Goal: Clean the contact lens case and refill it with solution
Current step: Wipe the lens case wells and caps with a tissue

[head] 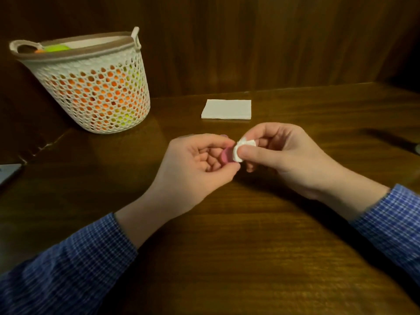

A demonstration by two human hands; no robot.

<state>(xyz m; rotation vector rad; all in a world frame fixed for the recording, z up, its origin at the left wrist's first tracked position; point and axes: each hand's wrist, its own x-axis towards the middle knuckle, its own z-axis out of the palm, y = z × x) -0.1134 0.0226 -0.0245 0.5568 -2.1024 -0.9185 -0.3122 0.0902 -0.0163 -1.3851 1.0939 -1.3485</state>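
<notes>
Nearest to us, two blue checked sleeves [75, 258] come in from the lower corners, and the wood surface [227, 258] between and below them lies bare right down to the near edge of the view.

Above that, our left hand [193, 169] and right hand [284, 155] meet over the middle of the surface. The left fingers [211, 144] are closed on a small pink piece [227, 156], which looks to be part of the lens case; only its rounded rim shows between thumb and forefinger, so we cannot tell which part it is. The right fingers [250, 153] are pinched together on a small white wad [243, 148], tissue or pad, pressed against the pink piece on its right side. Both hands seem held just above the wood, though we cannot tell whether the wrists touch it.

To the right of the fingers the surface runs open out to the frame edge, with only a dark shape [409, 144] far right, too dim to name. To the left of the fingers there is also bare wood, as far as a grey flat corner [9, 173] at the left edge.

Beyond the fingers, well apart from them, a folded white napkin [227, 109] lies flat near the back edge of the surface. Farther left and back stands a white mesh basket [95, 71] with orange and yellow-green things showing through its holes. A dark wood wall [272, 42] closes off the back.
</notes>
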